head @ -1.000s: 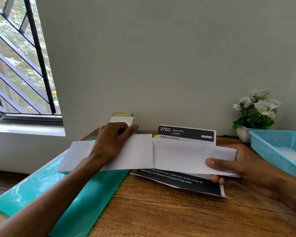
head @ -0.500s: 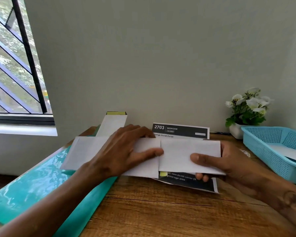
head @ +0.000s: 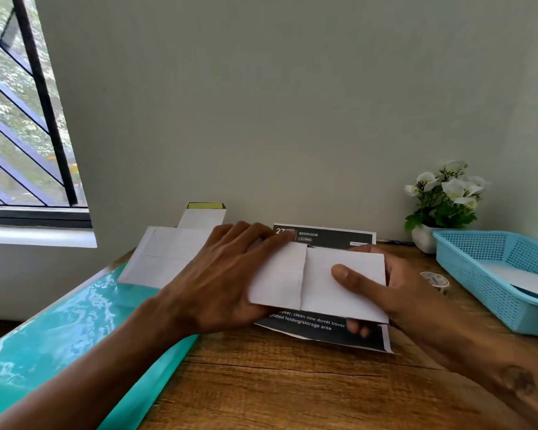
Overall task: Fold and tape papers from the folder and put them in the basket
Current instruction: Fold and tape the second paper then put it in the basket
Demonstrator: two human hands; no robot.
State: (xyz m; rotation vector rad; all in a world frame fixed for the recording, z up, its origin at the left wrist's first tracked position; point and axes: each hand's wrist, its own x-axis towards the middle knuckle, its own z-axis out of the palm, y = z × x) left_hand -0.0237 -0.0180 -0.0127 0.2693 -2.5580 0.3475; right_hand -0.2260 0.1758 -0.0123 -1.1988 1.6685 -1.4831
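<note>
A folded white paper (head: 323, 283) lies in the middle of the wooden table, its two flaps meeting at a centre seam. My left hand (head: 227, 274) presses flat on its left flap, fingers stretched toward the far edge. My right hand (head: 382, 293) grips the right end, thumb on top and fingers underneath. Under it lies a dark printed sheet (head: 326, 332). The teal folder (head: 59, 333) lies at the left with more white paper (head: 165, 256) on it. The blue basket (head: 494, 274) stands at the right with a white sheet inside. A tape roll (head: 434, 279) sits beside the basket.
A small white pot with white flowers (head: 444, 200) stands at the back right against the wall. A narrow white box with a yellow end (head: 204, 214) leans at the wall behind the papers. A barred window is at the left.
My left hand has slid right across the paper, folding the left flap over toward the centre. The paper is now shorter, and my right hand keeps its grip on the right end.
</note>
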